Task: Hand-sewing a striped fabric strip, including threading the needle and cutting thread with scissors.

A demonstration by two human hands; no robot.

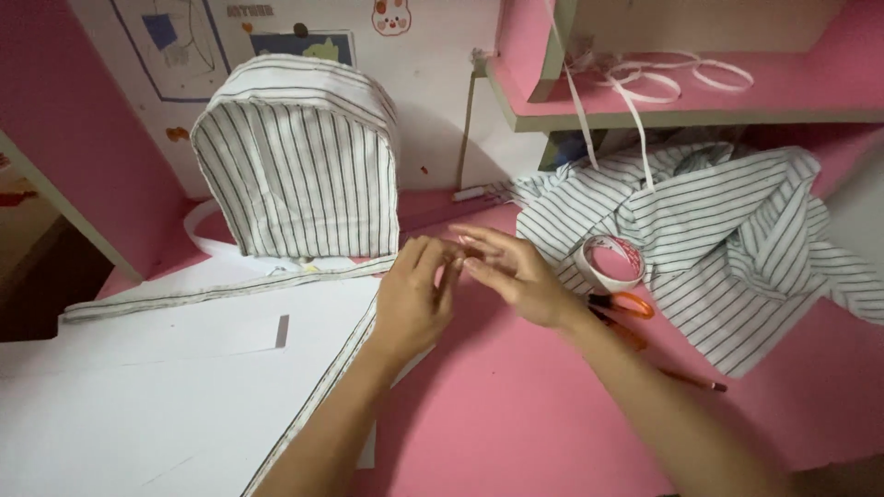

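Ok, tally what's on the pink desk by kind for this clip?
Striped fabric pieces: 2, the sewn hood-shaped piece and the loose heap
Striped fabric strips: 1
Tape rolls: 1
Orange-handled scissors: 1
Pencils: 1
White paper sheets: 1 visible area
Total: 7

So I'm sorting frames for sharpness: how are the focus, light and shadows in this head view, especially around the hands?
Head view: even, soft indoor light, no harsh glare. The left hand and right hand are slightly motion-blurred at the fingertips, where they meet. The striped fabric backpack shape and roll of white tape read sharp. Faint shadow falls on the pink tabletop; the far left edge goes dark.
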